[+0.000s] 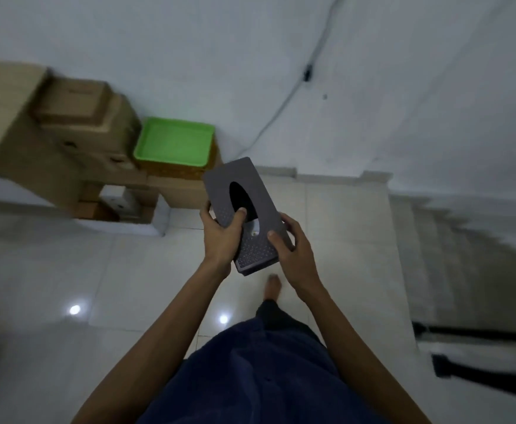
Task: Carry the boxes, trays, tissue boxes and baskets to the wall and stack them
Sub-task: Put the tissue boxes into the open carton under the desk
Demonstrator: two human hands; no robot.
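I hold a dark grey tissue box (265, 197) with an oval opening in front of me, above the floor. My left hand (220, 234) grips its left side, thumb at the opening's rim. My right hand (290, 243) grips its near right corner. Ahead at the wall (189, 41) stands a stack of cardboard boxes (76, 117). A green tray (174, 142) rests on a woven basket (174, 171) atop a lower cardboard box (183, 191), just beyond the tissue box.
A pale tiled floor (66, 270) stretches below me, and my bare foot (273, 286) steps forward on it. A dark cable (284, 102) runs down the wall. To the right, stairs (464, 240) descend beside a raised ledge.
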